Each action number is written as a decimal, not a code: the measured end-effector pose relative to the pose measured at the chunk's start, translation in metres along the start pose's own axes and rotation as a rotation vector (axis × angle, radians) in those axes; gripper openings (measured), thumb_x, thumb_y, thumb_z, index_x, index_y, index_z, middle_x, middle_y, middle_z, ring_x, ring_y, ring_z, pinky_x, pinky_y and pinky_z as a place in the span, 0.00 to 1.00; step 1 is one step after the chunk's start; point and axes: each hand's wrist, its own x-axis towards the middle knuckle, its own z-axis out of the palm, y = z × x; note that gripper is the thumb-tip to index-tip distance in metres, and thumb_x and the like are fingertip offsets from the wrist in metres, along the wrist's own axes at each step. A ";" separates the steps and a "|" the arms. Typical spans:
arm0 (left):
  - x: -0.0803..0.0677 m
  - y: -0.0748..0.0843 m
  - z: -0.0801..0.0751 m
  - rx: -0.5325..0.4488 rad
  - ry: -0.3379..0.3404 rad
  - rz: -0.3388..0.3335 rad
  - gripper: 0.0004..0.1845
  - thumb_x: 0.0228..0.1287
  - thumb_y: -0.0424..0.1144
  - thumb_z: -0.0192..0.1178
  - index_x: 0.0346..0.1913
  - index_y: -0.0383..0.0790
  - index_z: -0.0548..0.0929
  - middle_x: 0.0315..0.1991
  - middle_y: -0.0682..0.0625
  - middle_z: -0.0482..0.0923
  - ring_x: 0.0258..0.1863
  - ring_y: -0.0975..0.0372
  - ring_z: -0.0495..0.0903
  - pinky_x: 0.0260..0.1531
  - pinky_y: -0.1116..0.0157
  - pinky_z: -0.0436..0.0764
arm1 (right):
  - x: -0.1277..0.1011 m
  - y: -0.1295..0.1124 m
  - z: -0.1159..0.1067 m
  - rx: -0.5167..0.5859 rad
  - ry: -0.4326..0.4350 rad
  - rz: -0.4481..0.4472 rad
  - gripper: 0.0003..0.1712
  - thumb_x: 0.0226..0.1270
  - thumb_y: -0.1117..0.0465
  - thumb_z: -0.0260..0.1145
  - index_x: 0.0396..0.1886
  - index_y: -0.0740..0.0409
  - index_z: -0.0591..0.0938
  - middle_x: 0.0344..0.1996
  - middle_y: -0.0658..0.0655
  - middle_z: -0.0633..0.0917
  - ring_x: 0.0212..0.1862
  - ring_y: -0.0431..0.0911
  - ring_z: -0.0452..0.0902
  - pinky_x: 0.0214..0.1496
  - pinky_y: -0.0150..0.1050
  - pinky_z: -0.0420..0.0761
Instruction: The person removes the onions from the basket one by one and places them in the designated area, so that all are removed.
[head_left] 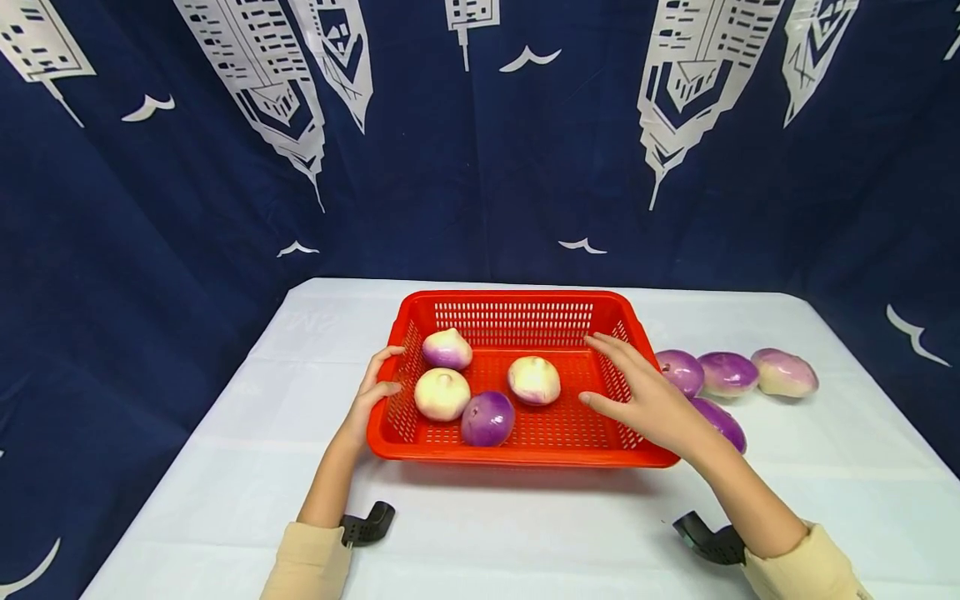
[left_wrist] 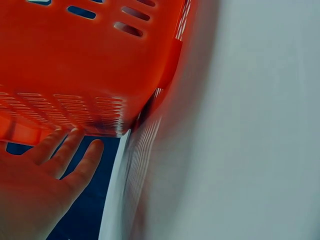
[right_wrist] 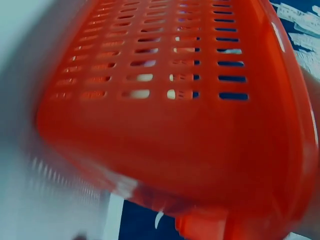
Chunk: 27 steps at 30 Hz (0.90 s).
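Note:
A red plastic basket [head_left: 517, 457] with slotted walls stands on the white table. Inside it lie several purple-and-cream turnips, among them a purple one [head_left: 488, 419] at the front and a pale one [head_left: 534, 381] near the middle. My left hand [head_left: 371, 397] holds the basket's left rim, its thumb over the edge; in the left wrist view, straight fingers [left_wrist: 67, 152] rest against the outer wall. Over the right rim reaches my right hand [head_left: 651, 400], fingers and thumb spread and straight, tips above the basket's inside. In the right wrist view, the basket wall [right_wrist: 165, 145] hides most of that hand.
Outside the basket on the right lie several more turnips, one pale pink [head_left: 785, 372] and one deep purple [head_left: 720, 423] partly behind my right hand. A dark blue curtain [head_left: 480, 183] with white building prints hangs behind the white table [head_left: 525, 533].

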 end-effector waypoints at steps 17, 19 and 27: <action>-0.002 0.002 -0.001 -0.007 0.015 -0.009 0.28 0.51 0.28 0.37 0.60 0.42 0.56 0.60 0.44 0.53 0.57 0.52 0.58 0.52 0.63 0.64 | 0.031 -0.020 0.014 -0.084 -0.097 -0.027 0.49 0.53 0.42 0.64 0.71 0.46 0.51 0.68 0.57 0.58 0.67 0.56 0.58 0.57 0.57 0.68; -0.002 0.002 -0.001 -0.002 0.013 -0.012 0.29 0.51 0.28 0.37 0.60 0.42 0.56 0.61 0.43 0.53 0.57 0.52 0.58 0.51 0.63 0.65 | 0.034 -0.021 0.015 -0.089 -0.107 -0.025 0.50 0.53 0.41 0.64 0.71 0.46 0.50 0.68 0.58 0.58 0.67 0.56 0.58 0.56 0.57 0.69; -0.001 0.003 0.000 0.016 0.009 -0.013 0.30 0.51 0.29 0.37 0.62 0.39 0.54 0.61 0.42 0.54 0.58 0.52 0.58 0.51 0.64 0.66 | 0.044 -0.023 0.020 -0.097 -0.156 -0.001 0.52 0.52 0.40 0.64 0.71 0.48 0.49 0.70 0.60 0.54 0.68 0.58 0.55 0.56 0.58 0.69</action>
